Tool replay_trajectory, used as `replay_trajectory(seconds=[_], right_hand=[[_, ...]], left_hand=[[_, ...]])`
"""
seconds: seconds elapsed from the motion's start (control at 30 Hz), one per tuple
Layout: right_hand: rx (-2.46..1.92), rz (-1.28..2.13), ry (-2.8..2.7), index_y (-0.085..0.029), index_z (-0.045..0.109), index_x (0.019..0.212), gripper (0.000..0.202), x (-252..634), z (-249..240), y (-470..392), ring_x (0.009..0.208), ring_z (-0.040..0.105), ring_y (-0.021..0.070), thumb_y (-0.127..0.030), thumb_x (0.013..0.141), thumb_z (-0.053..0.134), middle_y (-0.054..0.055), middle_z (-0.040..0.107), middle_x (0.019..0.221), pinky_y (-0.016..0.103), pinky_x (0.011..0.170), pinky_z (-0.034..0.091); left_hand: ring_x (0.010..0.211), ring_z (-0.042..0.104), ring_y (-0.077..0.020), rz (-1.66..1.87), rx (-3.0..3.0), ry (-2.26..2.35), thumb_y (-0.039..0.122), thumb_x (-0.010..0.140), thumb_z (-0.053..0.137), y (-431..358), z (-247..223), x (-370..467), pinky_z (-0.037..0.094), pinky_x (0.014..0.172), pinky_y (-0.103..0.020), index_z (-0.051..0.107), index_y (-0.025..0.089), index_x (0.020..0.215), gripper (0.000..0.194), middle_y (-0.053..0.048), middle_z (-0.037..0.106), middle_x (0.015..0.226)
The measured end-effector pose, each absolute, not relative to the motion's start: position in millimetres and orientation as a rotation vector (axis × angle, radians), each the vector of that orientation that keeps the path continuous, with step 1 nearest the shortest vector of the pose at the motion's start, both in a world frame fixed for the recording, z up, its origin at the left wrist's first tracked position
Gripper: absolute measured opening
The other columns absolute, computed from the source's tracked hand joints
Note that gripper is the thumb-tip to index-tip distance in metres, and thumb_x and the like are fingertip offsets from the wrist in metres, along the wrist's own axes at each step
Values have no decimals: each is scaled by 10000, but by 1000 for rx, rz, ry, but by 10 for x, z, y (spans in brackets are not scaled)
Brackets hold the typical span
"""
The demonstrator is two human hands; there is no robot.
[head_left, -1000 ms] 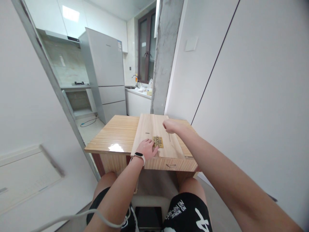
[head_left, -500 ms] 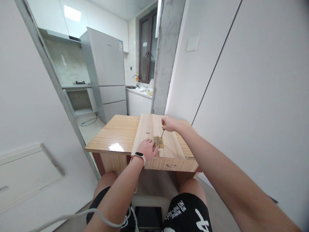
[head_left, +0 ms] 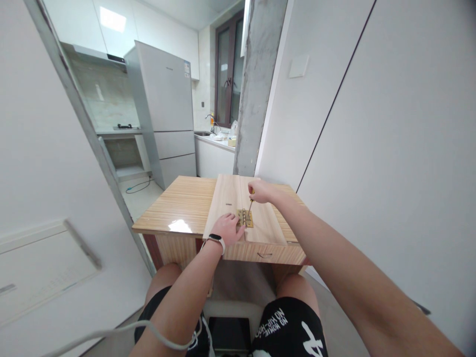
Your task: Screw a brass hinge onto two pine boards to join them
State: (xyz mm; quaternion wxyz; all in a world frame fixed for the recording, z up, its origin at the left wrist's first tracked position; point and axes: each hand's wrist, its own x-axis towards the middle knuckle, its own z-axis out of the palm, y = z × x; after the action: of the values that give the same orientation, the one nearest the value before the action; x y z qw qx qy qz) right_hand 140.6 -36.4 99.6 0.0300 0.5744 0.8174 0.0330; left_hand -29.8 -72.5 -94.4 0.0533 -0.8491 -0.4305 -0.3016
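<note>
A brass hinge (head_left: 249,218) lies across the seam between two pale wooden boards (head_left: 265,218), which rest side by side on the desk. My right hand (head_left: 261,191) is closed around the handle of a screwdriver (head_left: 251,204), whose shaft slopes down to the hinge's right leaf. My left hand (head_left: 228,228) lies on the left board with its fingers apart, fingertips and thumb touching the hinge's left side. It wears a white-strapped watch. A small dark mark (head_left: 228,204) shows on the left board.
The striped wooden desk (head_left: 178,198) has a drawer (head_left: 278,254) in front, above my knees. A white cable (head_left: 148,325) crosses my left forearm. Beyond are a grey refrigerator (head_left: 169,94), a sink counter (head_left: 215,156) and a concrete pillar (head_left: 256,74); a white wall rises at the right.
The whole view has shifted very slightly. Both hands keep nearly the same places, with the screwdriver still at the hinge.
</note>
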Motion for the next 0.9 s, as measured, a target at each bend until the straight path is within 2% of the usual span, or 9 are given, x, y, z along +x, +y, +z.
replay_trajectory(seconds=[0.57,0.9], right_hand=[[1794,131,2507,-155,716,1089,190,1445,1003,-377,1037,679,215,-175,912,651,104,753,1144,253,768,457],[1779,130,2436,-150,740,1112,252,1395,1083,-394,1047,678,223,-157,868,678,116,754,1158,247,765,460]], left_hand=[[1042,630,-278,-930,-2565,-1317,444,986,525,-730,-939,-282,497,977,-440,687,196,1014,297,-125,693,989],[1032,634,-272,-925,-2565,-1307,449,992,518,-723,-953,-296,501,969,-433,682,188,1003,308,-126,694,992]])
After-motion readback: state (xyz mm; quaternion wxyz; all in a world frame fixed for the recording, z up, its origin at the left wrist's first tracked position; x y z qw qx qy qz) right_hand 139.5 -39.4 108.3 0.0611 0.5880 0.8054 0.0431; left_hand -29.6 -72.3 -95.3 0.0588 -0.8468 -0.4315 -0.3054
